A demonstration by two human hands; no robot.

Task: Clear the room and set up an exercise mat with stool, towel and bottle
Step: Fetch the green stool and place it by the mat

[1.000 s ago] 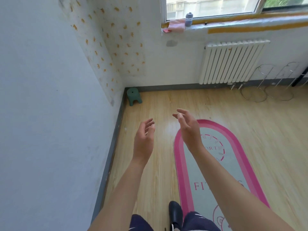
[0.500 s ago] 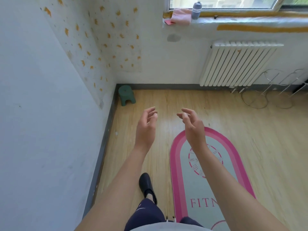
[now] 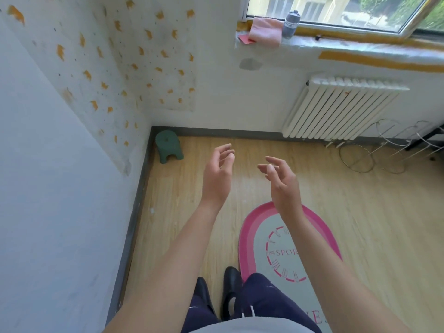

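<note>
A pink-rimmed grey exercise mat point(image 3: 249, 236) lies flat on the wooden floor, its rounded end pointing toward the window wall. A small green stool point(image 3: 169, 146) stands in the far left corner. On the windowsill a folded pink towel point(image 3: 265, 32) lies beside a grey bottle point(image 3: 290, 24). My left hand point(image 3: 217, 176) and my right hand point(image 3: 283, 186) are raised in front of me, both empty with fingers apart. They hover over the bare floor between the stool and the mat's end.
A white radiator point(image 3: 341, 109) hangs under the windowsill point(image 3: 360, 48). Wire plant stands point(image 3: 374, 150) lie on the floor at the far right. A white wall point(image 3: 60, 188) runs close along my left. My black shoes point(image 3: 230, 284) stand at the mat's left edge.
I have stepped closer to the window wall, so the stool, sill and radiator look nearer. Both hands stay raised, empty and apart.
</note>
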